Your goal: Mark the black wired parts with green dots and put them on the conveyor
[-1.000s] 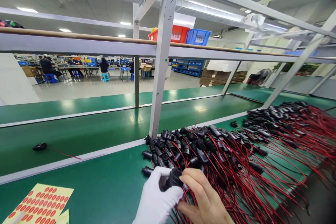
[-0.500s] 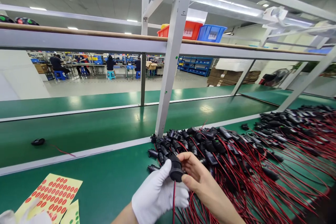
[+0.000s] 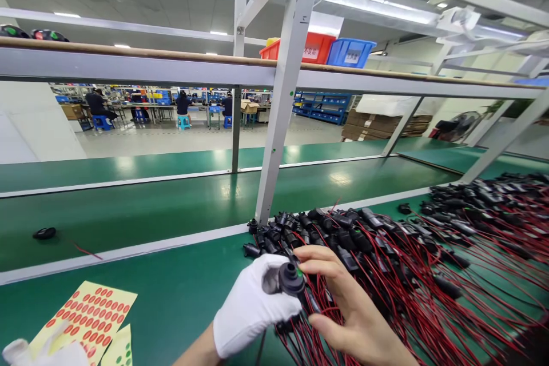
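Observation:
My left hand (image 3: 253,306), in a white glove, grips a black cylindrical device with a stepped nozzle (image 3: 290,279). The nozzle end faces up toward me, and a small green dot (image 3: 299,272) shows on its side. Bare, my right hand (image 3: 343,303) is just right of the device, fingers apart; its index fingertip is at the device's edge by the dot, the thumb away from it. Beyond and right of both hands lies a heap of similar black devices (image 3: 343,234) with red and black wires (image 3: 403,297).
At lower left lie a sheet of red oval stickers (image 3: 92,311), a smaller sheet with green dots (image 3: 122,349) and a white glove (image 3: 51,351). One black device (image 3: 44,233) rests on the green belt (image 3: 150,223). A metal post (image 3: 281,108) rises ahead; bins (image 3: 349,52) stand overhead.
The device in my left hand has been turned, so its nozzle now faces me. My right thumb has come away from it. The lone device on the belt has moved left.

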### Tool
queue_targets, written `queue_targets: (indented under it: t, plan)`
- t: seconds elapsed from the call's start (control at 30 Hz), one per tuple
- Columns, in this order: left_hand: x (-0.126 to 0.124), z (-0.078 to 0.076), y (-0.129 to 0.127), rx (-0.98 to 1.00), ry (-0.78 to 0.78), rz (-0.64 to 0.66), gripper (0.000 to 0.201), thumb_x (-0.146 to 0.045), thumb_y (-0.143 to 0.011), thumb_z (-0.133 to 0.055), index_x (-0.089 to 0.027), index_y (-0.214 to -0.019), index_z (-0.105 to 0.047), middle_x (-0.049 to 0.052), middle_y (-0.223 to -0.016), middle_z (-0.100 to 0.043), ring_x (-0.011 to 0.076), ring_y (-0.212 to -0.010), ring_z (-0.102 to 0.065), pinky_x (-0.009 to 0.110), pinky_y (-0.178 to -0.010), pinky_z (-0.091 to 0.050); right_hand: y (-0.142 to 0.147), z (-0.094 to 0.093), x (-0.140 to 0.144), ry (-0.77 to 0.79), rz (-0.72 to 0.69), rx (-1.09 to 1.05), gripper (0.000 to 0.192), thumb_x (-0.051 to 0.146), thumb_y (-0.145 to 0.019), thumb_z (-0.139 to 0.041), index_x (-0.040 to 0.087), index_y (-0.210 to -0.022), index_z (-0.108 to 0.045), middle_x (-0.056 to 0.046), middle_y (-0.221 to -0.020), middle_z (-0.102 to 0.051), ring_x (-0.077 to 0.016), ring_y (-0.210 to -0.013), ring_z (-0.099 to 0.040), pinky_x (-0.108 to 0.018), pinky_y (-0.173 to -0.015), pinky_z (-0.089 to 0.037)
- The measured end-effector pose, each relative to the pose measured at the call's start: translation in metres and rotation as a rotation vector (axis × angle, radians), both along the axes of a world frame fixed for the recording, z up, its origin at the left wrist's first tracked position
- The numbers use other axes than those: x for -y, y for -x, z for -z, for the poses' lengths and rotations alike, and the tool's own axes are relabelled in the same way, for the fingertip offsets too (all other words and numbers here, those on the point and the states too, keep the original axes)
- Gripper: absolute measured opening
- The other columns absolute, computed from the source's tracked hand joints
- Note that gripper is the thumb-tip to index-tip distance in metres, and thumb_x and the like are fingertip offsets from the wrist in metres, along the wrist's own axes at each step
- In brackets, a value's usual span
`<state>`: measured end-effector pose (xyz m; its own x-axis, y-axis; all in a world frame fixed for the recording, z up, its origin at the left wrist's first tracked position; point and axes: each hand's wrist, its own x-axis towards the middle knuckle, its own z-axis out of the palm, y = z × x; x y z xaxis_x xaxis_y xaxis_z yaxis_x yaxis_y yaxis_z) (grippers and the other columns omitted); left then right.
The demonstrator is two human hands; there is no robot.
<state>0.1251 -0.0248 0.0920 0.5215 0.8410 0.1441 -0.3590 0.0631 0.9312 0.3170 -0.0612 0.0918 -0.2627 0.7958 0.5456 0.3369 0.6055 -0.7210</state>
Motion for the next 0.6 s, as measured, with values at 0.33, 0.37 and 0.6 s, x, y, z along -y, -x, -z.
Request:
queue_targets:
  t: [0.33, 0.37, 0.6]
  plan:
    - [-0.003, 0.006, 0.006, -0.181, -0.644, -0.188, 0.030, -0.021, -0.079, -0.079, -0.026, -0.107, -0.071, 0.002, -0.104, -0.075, 0.0163, -0.096, -0.068, 0.026, -0.089, -0.052, 0.003, -0.013, 0.013, -0.218, 0.129, 0.170, 0.055, 0.046, -0.091, -0.068, 0.029, -0.140, -0.051, -0.006, -0.121, -0.056, -0.0187, -0.116, -0.058, -0.022, -0.104, -0.047]
    - [-0.002, 0.006, 0.005, -0.184, -0.689, -0.197, 0.030, -0.020, -0.080, -0.078, -0.027, -0.109, -0.071, 0.002, -0.104, -0.075, 0.0159, -0.096, -0.069, 0.026, -0.089, -0.052, 0.004, -0.014, 0.014, -0.228, 0.124, 0.173, 0.055, 0.037, -0.090, -0.070, 0.030, -0.141, -0.050, -0.005, -0.120, -0.057, -0.0180, -0.115, -0.059, -0.021, -0.104, -0.047]
    - [0.010, 0.001, -0.002, -0.375, -0.748, -0.389, 0.041, -0.024, -0.075, -0.082, -0.023, -0.114, -0.068, 0.007, -0.110, -0.073, 0.0220, -0.100, -0.069, 0.030, -0.090, -0.052, 0.009, 0.000, 0.008, 0.227, 0.043, -0.310, 0.032, 0.036, -0.087, -0.074, 0.032, -0.116, -0.061, -0.001, -0.104, -0.063, -0.0160, -0.090, -0.064, -0.022, -0.078, -0.054]
